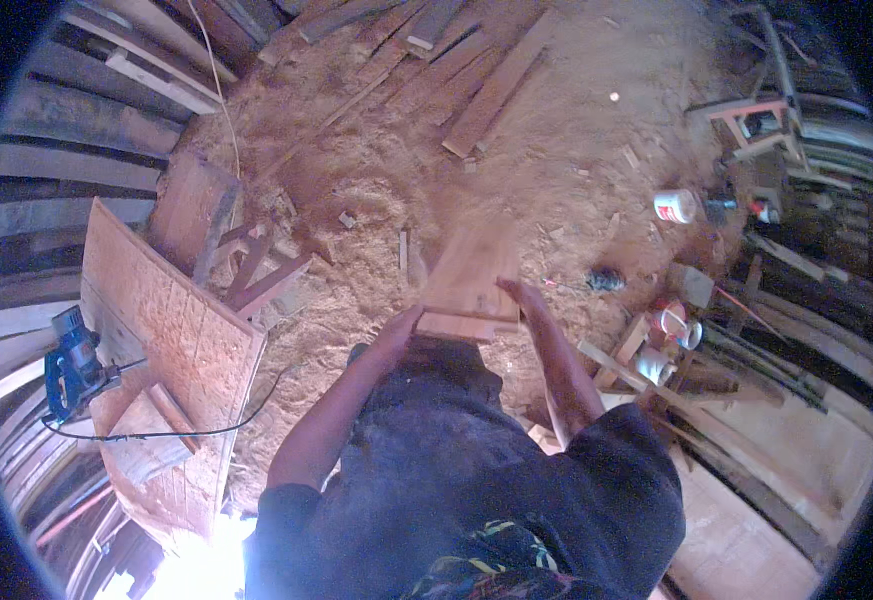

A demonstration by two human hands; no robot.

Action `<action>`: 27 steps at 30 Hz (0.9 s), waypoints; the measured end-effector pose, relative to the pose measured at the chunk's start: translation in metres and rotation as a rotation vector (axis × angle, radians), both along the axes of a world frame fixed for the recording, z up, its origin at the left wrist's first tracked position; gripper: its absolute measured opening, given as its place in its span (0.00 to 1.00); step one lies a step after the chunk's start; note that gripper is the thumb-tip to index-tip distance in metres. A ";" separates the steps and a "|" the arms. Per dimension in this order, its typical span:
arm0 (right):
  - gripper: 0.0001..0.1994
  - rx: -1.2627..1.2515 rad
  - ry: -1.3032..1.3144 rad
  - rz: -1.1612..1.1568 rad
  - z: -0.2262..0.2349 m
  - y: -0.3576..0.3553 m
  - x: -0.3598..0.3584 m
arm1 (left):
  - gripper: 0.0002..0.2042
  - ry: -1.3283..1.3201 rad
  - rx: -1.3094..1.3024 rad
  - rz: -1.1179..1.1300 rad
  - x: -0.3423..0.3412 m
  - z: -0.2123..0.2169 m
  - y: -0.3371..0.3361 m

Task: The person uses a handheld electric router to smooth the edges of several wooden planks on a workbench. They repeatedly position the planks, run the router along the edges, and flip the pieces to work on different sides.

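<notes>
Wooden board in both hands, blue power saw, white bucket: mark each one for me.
wooden board [468, 285], head view, middle of its top face.
blue power saw [68, 368], head view, on its blue body.
white bucket [673, 207], head view, on its side wall.

I'm seeing warm, dim light washing the sawdust floor [556, 150], white glare blowing out the bottom edge, motion blurring the plank [468, 280], and fisheye bending darkening the rim.

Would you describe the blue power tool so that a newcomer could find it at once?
Start at the big chipboard sheet leaning on the person's left. The blue power tool sits at its outer edge, a black cord trailing from it across the sheet. It is the only blue thing among bare wood and sawdust.
</notes>
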State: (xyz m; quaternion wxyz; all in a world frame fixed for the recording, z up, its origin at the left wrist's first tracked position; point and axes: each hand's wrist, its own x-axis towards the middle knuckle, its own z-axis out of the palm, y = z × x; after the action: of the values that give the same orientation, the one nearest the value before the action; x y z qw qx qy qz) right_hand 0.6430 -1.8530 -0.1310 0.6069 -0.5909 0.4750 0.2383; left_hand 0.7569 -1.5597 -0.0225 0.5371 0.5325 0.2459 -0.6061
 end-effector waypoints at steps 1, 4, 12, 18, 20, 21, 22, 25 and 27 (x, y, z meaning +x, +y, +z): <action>0.26 -0.174 -0.086 0.291 -0.006 -0.021 0.028 | 0.23 -0.055 -0.021 -0.022 -0.003 -0.027 0.010; 0.25 -0.187 -0.410 0.375 -0.158 -0.186 0.006 | 0.21 -0.213 0.020 -0.178 0.000 -0.083 0.039; 0.23 -0.350 -0.483 0.383 -0.110 -0.240 0.233 | 0.15 -0.344 0.529 -0.013 -0.069 -0.071 0.107; 0.19 -0.095 -0.227 0.405 -0.073 -0.184 0.236 | 0.12 -0.301 0.450 0.357 -0.101 -0.067 0.077; 0.19 -0.094 -0.211 0.436 -0.050 -0.135 0.215 | 0.11 -0.436 0.449 0.348 -0.109 -0.073 0.077; 0.20 -0.087 -0.210 0.454 -0.017 -0.103 0.208 | 0.11 -0.528 0.457 0.325 -0.114 -0.079 0.080; 0.19 -0.069 -0.211 0.550 -0.031 -0.104 0.202 | 0.11 -0.649 0.440 0.272 -0.105 -0.078 0.088; 0.17 0.005 -0.178 0.650 -0.031 -0.031 0.189 | 0.13 -0.656 0.224 0.440 -0.147 -0.138 0.130; 0.16 0.007 -0.200 0.593 0.010 0.039 0.173 | 0.13 -0.609 -0.080 0.845 -0.169 -0.155 0.147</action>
State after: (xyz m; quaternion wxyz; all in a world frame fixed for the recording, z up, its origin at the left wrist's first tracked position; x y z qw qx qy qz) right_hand 0.8165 -1.8139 -0.1214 0.5567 -0.7222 0.2191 0.3473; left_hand 0.5874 -1.4129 -0.1772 0.8020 0.5181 0.2487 -0.1631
